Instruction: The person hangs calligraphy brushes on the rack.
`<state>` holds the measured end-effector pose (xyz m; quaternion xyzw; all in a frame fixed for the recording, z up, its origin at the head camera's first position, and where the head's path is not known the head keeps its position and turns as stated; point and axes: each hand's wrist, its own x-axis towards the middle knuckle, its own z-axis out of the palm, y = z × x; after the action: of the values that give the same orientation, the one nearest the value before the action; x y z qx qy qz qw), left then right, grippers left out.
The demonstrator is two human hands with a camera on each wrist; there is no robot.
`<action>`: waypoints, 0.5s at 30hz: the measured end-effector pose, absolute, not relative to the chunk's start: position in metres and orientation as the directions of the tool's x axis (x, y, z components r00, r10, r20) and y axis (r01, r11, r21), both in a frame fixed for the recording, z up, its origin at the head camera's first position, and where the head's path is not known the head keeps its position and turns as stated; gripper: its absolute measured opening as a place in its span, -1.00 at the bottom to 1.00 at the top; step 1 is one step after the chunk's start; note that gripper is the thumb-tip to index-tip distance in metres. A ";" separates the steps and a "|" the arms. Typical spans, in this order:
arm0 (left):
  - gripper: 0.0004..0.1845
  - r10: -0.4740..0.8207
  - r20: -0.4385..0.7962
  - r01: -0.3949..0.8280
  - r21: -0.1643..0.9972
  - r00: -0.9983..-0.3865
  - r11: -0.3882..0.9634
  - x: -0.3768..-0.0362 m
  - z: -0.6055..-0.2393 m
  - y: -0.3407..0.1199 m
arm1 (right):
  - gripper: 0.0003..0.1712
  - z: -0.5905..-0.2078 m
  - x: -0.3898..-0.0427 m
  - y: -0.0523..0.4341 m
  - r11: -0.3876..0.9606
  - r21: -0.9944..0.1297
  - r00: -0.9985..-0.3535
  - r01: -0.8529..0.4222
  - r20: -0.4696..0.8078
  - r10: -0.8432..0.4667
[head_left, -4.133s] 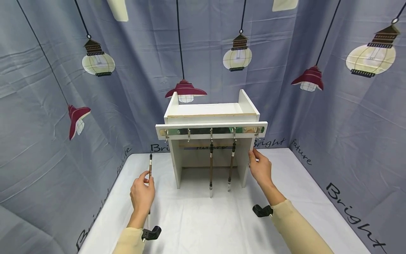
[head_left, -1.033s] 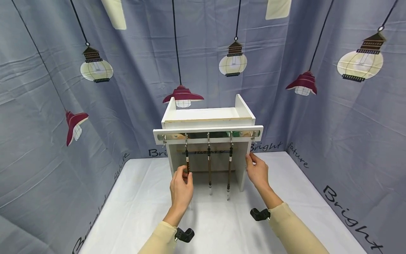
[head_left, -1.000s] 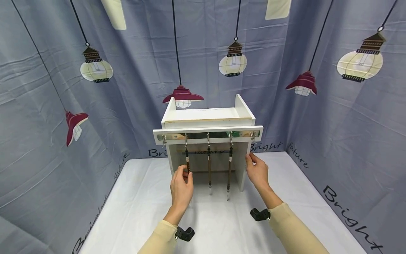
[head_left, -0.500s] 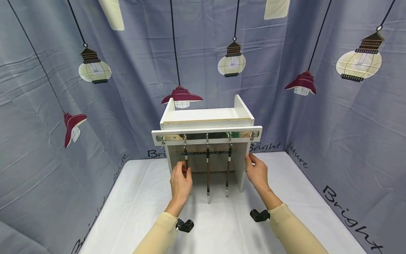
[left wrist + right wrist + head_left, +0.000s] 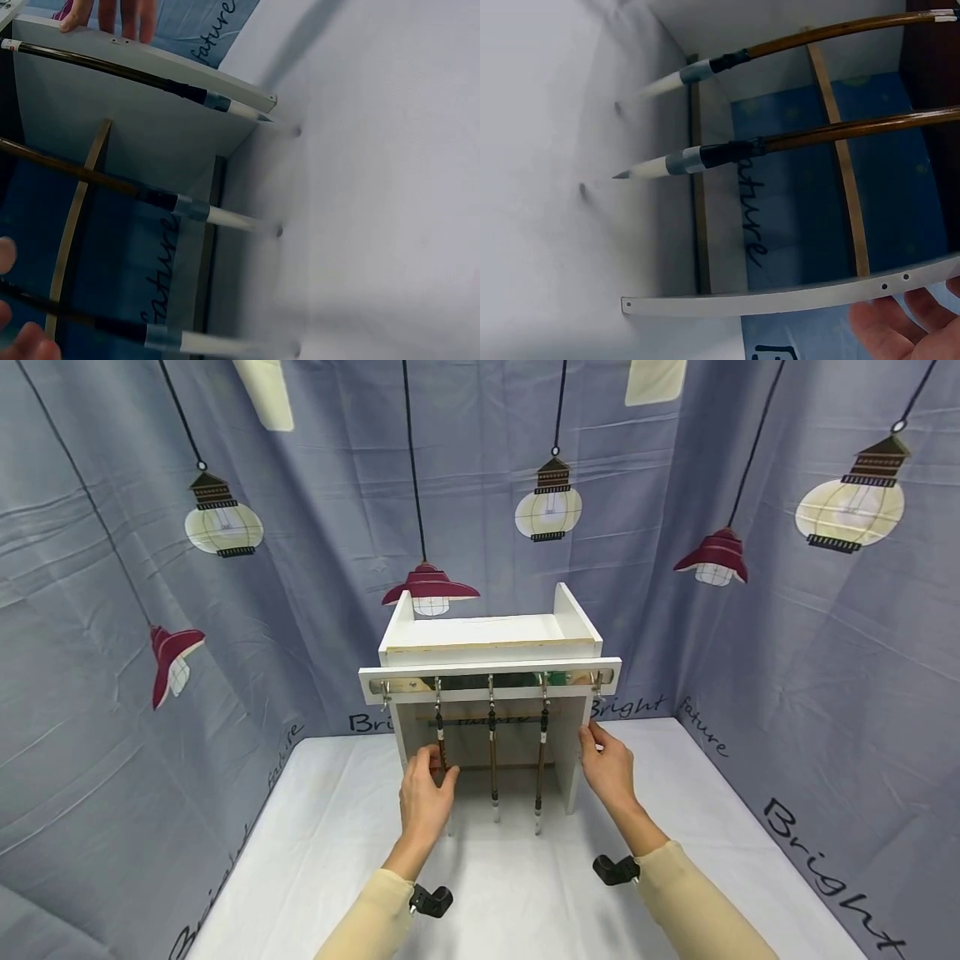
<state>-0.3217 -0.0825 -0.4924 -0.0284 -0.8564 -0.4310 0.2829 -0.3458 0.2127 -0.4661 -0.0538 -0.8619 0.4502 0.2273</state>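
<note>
A white wooden rack [image 5: 480, 654] has a metal hook strip along its front. Three writing brushes hang from it, tips down. My left hand [image 5: 424, 802] is at the leftmost brush [image 5: 441, 735], thumb and fingers parted around its handle; in the left wrist view that brush [image 5: 120, 327] passes between my fingertips [image 5: 6, 255]. The middle brush [image 5: 492, 752] and right brush [image 5: 541, 752] hang alongside. My right hand [image 5: 609, 770] grips the front edge of the rack's right side panel [image 5: 572, 760], its fingers [image 5: 885, 326] on the panel edge in the right wrist view.
A bare hook [image 5: 386, 689] is at the strip's left end and another bare hook [image 5: 597, 683] at its right end. The rack stands on a white-covered table [image 5: 510, 893]. A grey-blue curtain [image 5: 330, 568] with printed lamps surrounds the table behind and at both sides.
My left hand has brought the third brush from the left onto the second hook, and its fingers have since parted from the handle. My right hand has stayed on the side panel.
</note>
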 end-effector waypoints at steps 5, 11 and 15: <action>-0.40 -0.128 0.448 0.251 0.690 -0.885 0.679 -0.314 -0.496 -0.092 | -0.38 -0.463 -0.344 0.214 0.634 -0.760 -0.896 -0.140 0.370 0.246; -0.34 -0.026 0.420 0.256 0.599 -0.907 0.759 -0.307 -0.497 -0.114 | -0.37 -0.460 -0.339 0.222 0.718 -0.664 -0.908 -0.211 0.404 0.107; -0.32 0.036 0.390 0.259 0.536 -0.920 0.803 -0.303 -0.491 -0.133 | -0.34 -0.459 -0.331 0.237 0.785 -0.556 -0.913 -0.273 0.407 -0.029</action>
<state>-0.3034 -0.1330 -0.4908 -0.0791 -0.9317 -0.3035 0.1833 -0.3308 0.2370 -0.4587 0.0817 -0.9250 0.3177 0.1919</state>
